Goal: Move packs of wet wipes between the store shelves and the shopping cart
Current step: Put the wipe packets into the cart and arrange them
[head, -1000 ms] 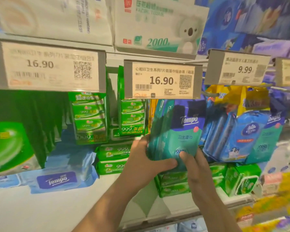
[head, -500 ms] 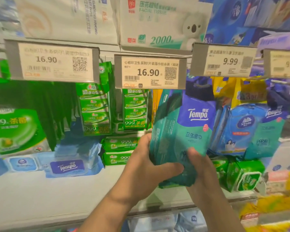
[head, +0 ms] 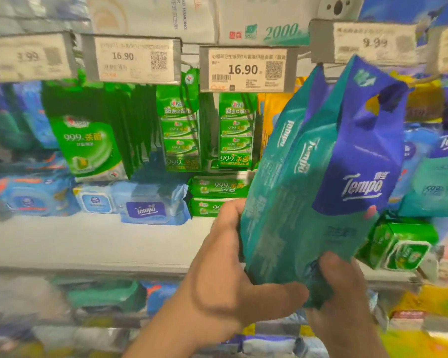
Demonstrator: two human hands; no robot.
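I see my left hand (head: 233, 277) gripping the lower left edge of the teal pack (head: 318, 182), thumb curled across its bottom, fingers behind it. My right hand (head: 344, 295) pinches the pack's bottom right corner, thumb on the front. The pack hangs tilted in the air in front of the shelf (head: 93, 241), clear of the hooks.

I judge the main risk is slippage: both grips sit low, so the top-heavy bundle could fold over or knock the hanging green packs (head: 234, 130) just beside it.

Counting left to right: four price tags fully visible, two reading 16.90 (head: 246, 69); one flat Tempo pack (head: 150, 209) on the shelf; one teal bundle, seemingly three packs, though blur prevents certainty.
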